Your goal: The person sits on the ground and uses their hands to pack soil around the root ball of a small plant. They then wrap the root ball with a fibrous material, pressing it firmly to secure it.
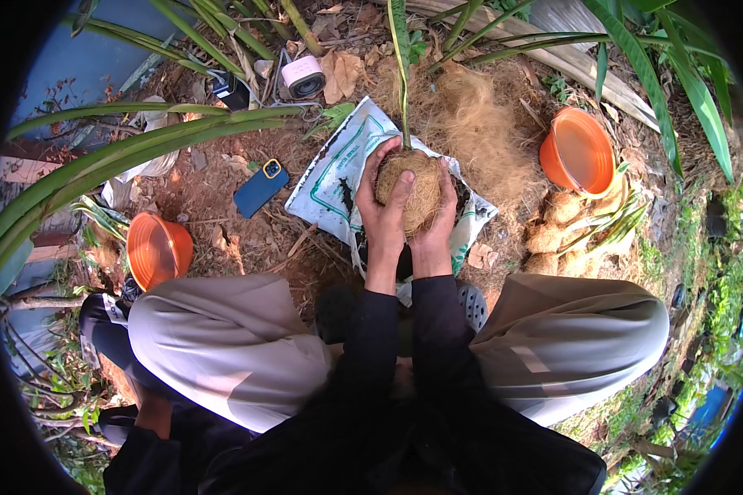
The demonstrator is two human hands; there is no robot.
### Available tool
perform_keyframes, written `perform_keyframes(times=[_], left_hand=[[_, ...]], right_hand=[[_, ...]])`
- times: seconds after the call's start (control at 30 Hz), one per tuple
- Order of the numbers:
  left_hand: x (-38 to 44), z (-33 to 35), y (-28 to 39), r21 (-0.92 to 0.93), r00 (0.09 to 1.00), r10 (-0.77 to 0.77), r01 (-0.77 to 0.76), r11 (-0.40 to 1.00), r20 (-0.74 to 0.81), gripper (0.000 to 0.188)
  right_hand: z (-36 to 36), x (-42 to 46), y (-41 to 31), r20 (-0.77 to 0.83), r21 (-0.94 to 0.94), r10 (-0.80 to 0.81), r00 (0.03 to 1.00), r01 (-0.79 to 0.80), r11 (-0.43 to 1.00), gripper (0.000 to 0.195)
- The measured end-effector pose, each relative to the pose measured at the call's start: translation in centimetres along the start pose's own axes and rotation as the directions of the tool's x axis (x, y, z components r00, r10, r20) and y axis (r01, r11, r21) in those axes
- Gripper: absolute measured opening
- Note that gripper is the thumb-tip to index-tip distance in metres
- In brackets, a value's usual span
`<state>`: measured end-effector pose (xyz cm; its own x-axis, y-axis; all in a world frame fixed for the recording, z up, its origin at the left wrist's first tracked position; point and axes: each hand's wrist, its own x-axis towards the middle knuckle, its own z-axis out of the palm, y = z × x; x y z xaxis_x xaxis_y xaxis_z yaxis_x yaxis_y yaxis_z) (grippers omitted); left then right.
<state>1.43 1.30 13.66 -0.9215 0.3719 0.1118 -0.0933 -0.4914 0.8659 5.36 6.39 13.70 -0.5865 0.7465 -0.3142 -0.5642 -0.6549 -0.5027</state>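
Note:
Between my two hands sits a round ball wrapped in tan coconut fibre [424, 195]. A long, narrow green leaf [404, 86] rises from its top, probably a snake plant's. My left hand [382, 216] cups the ball's left side, with its thumb across the front. On the right side, my right hand [438, 232] curves around it from below. Beneath the hands, a white plastic bag with green print [337, 170] lies spread on the ground, with dark soil smeared on it. The fibre hides most of what is inside the ball.
Loose coconut fibre [486, 124] lies beyond the bag. Orange pots stand at right [579, 151] and left [161, 250]. Several fibre-wrapped balls [545, 238] sit at right. A blue phone [261, 189] and a pink device [303, 77] lie left. Another person's hand [153, 416] shows lower left.

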Motion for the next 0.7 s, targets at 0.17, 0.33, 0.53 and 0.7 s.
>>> perform_keyframes(times=[0.17,0.33,0.53,0.7], left_hand=[[0.1,0.3,-0.2,0.227,0.996,-0.011,0.030,0.973,-0.083,0.031],[0.4,-0.3,0.8,0.526,0.967,0.211,-0.255,0.812,0.143,0.032],[-0.1,0.1,0.6,0.072,0.998,-0.022,0.027,0.997,-0.065,0.036],[0.1,-0.2,0.2,0.191,0.994,-0.002,0.023,0.981,-0.113,0.032]], right_hand=[[0.2,0.2,0.2,0.059,-0.380,-0.222,0.973,0.228,0.896,0.036],[-0.2,0.5,0.6,0.137,-0.479,-0.226,0.965,0.264,0.837,0.037],[-0.5,0.4,0.7,0.008,0.116,0.050,0.999,-0.051,0.992,0.030],[0.7,-0.2,0.3,0.104,-0.383,-0.232,0.967,0.255,0.888,0.032]])
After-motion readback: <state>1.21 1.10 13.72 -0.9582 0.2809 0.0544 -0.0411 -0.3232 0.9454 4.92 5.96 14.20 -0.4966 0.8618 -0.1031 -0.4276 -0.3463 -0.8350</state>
